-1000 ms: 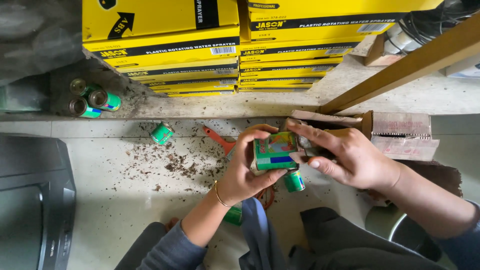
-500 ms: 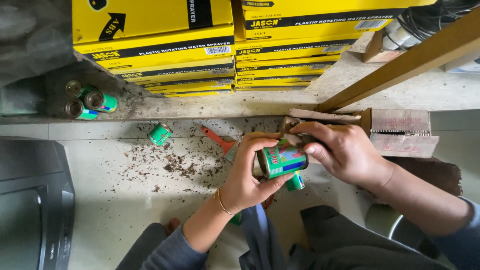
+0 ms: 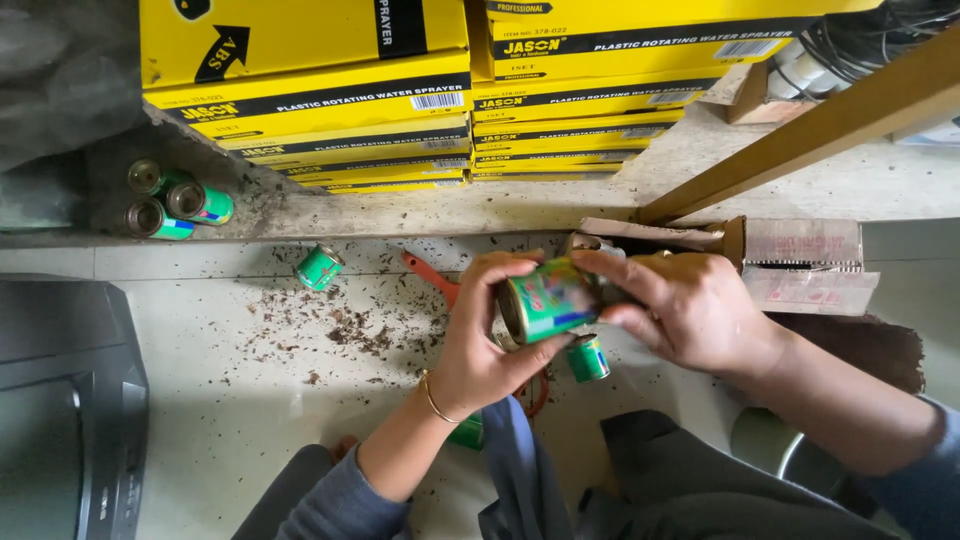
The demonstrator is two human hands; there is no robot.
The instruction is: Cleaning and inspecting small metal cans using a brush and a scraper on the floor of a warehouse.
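Observation:
A small green can with a colourful label lies sideways between both hands, its metal end facing left. My left hand cups it from below and the left, a thin bangle on the wrist. My right hand grips its right end from above. Just beneath the held can, another green can stands on the floor. One more green can lies on the tiles to the left. Part of a further green can shows under my left forearm.
Three cans lie on a dirty ledge at left. Stacked yellow boxes fill the back. An open cardboard box sits at right under a slanted wooden bar. Orange-handled pliers, dark debris, a black appliance.
The held can has turned from label-up to lying sideways with its metal end to the left. Both hands stayed on it, shifting slightly.

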